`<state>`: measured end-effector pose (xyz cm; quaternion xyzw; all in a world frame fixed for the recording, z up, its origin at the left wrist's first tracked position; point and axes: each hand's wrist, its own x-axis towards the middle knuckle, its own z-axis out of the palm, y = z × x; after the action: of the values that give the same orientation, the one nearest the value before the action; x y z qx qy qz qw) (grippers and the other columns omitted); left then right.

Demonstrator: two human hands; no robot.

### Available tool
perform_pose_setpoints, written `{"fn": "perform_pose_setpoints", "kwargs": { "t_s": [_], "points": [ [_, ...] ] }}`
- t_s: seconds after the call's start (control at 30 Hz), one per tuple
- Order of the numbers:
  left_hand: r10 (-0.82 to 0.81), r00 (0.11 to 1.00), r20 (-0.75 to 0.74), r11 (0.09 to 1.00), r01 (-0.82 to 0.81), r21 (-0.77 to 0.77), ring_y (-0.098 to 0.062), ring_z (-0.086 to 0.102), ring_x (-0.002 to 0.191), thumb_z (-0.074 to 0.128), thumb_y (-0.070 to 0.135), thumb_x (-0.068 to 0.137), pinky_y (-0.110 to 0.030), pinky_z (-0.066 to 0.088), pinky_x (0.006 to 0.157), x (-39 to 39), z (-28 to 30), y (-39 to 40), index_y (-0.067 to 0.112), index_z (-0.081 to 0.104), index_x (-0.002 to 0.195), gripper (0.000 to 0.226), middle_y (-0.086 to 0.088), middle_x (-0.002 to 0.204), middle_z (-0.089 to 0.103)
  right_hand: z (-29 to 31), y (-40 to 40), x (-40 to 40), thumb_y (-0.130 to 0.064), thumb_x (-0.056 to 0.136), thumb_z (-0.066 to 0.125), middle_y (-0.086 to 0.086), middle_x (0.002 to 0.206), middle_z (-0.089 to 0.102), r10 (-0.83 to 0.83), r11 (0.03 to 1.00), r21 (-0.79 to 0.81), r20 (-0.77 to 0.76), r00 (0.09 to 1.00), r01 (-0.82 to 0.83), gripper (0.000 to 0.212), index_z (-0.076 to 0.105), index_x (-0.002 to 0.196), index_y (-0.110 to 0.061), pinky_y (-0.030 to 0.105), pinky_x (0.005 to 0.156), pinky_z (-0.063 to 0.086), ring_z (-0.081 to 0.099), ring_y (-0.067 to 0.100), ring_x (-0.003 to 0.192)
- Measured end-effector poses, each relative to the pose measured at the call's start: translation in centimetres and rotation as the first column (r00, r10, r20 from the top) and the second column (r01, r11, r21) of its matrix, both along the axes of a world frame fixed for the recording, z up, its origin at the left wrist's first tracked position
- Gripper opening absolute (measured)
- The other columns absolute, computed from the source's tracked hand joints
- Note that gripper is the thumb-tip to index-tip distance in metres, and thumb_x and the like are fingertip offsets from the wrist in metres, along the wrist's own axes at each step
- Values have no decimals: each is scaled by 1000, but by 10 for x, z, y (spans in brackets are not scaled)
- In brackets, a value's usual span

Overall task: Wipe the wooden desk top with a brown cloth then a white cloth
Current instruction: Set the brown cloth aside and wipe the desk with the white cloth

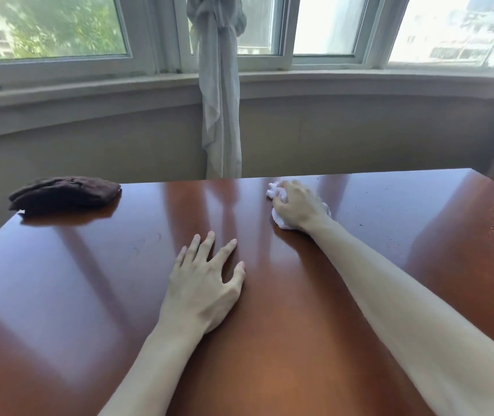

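Right hand (298,207) gripping one white cloth (278,219), left hand (206,283) spread flat on desk (74,280), one brown cloth (65,193)

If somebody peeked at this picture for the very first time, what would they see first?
Probably the big shiny wooden desk top with two bare arms stretched over it. The right hand grips a crumpled white cloth near the far edge, while the left hand rests flat in the middle. A folded brown cloth lies at the far left corner.
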<state>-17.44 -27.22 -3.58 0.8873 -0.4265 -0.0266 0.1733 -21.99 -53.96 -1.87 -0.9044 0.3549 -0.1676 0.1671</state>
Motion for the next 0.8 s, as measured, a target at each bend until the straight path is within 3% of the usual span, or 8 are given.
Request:
{"fn": "perform_pose_setpoints", "kwargs": {
  "t_s": [0.07,0.17,0.27,0.33,0.4,0.5,0.6,0.8],
  "points": [
    [-9,1000,-5,1000,9,6,-14,2,155,30,62,99,-35,-1,126,-1,0,1,47,26,155,59,6,169,12,6,28,-30,-49,97,37,-1,150,50,54,997,52,-39,998,-52,52,54,143,-33,41,113,36,45,27,139],
    [-16,1000,-5,1000,16,21,-17,4,156,29,61,99,-37,0,126,-2,2,2,45,27,156,59,3,169,13,13,75,-77,-41,103,44,-12,151,50,154,988,16,-46,987,-154,42,56,142,-38,34,111,33,40,16,143],
    [-16,1000,-9,1000,16,25,-18,5,155,30,61,99,-37,1,126,-5,5,4,44,28,156,59,3,169,14,4,129,-121,-43,98,45,-15,125,63,156,986,-63,28,987,-154,36,67,126,-39,30,98,43,50,10,128],
    [-23,1000,-11,999,24,29,-19,5,156,29,60,100,-38,1,126,-7,5,6,43,27,156,59,3,169,13,-3,162,-145,-49,91,41,-14,104,62,134,989,-71,102,986,-127,37,72,107,-34,28,90,47,54,7,112],
    [-31,1000,-3,999,31,38,-20,4,156,28,59,101,-39,1,126,-7,5,6,42,26,157,59,2,169,12,-6,184,-159,-51,87,36,-15,98,56,141,987,-92,102,985,-132,40,68,100,-31,26,87,46,51,5,104],
    [-37,999,3,999,37,34,-21,4,156,27,57,101,-40,1,126,-6,2,6,41,25,158,58,1,169,12,-6,181,-158,-49,87,31,-16,107,49,194,975,-112,39,980,-189,40,59,108,-29,26,91,43,47,6,108],
    [-39,999,18,999,39,31,-22,4,156,27,56,101,-39,0,126,-5,-1,6,41,23,158,59,0,169,12,-4,143,-127,-31,96,43,-6,128,53,197,973,-118,-7,980,-196,31,57,123,-26,31,98,41,50,19,122],
    [-21,997,70,1000,21,-8,-16,2,155,24,60,97,-32,-7,123,-6,-1,4,46,22,157,61,5,169,11,-1,55,-15,-31,100,42,-2,138,57,-17,997,-77,-36,999,15,36,64,127,-32,40,101,41,53,31,125]
  ]
}}
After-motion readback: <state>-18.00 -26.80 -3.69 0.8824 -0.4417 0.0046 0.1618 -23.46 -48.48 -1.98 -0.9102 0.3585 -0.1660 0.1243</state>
